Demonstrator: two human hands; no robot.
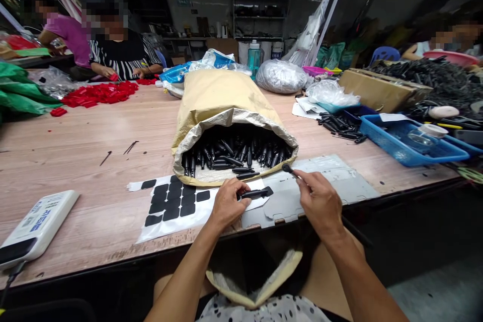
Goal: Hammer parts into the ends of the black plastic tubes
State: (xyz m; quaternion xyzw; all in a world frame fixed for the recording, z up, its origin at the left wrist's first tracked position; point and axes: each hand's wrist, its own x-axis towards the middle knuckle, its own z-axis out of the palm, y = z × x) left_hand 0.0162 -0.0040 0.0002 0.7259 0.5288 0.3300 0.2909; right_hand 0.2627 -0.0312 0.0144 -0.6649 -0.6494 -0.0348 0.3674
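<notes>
My left hand (pixel 228 204) is closed around one end of a slim black piece (pixel 254 193), held low over the grey sheet (pixel 279 211) at the table's front edge. Between the fingers of my right hand (pixel 319 201) is a black stick with a rounded tip (pixel 287 167), raised just before the sack's mouth. A yellow woven sack (pixel 226 93) lies open towards me, full of similar black pieces (pixel 241 151). Left of my left hand lies a white backing sheet (pixel 207 216) with rows of black rounded-square stickers (pixel 173 202).
At the left front lies a white box with a cable (pixel 37 226). Red pieces (pixel 100 93) are heaped at the far left near a co-worker in stripes (pixel 121 53). A blue basket (pixel 411 143) stands at right. A second sack opening (pixel 260 287) is at my lap.
</notes>
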